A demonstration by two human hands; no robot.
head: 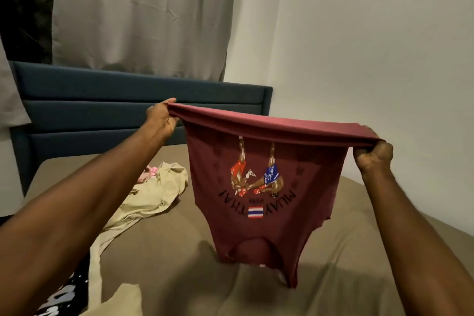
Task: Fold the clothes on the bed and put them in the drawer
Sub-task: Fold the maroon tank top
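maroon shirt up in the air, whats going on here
A person is holding the maroon shirt upside down over the bed, the left hand and right hand each gripping a corner of its hem, neckline just touching the sheet. It is not folded yet. A beige garment and something pink lie crumpled, unfolded, on the bed to the left.

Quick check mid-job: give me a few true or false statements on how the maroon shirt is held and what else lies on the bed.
1. Both hands grip the maroon shirt by its hem. True: left hand, right hand.
2. The shirt hangs print upside down. True.
3. The shirt lies folded flat on the bed. False: it hangs, with only its neck end touching.
4. A beige garment lies to the shirt's left. True.
5. The headboard is red. False: it is dark blue.
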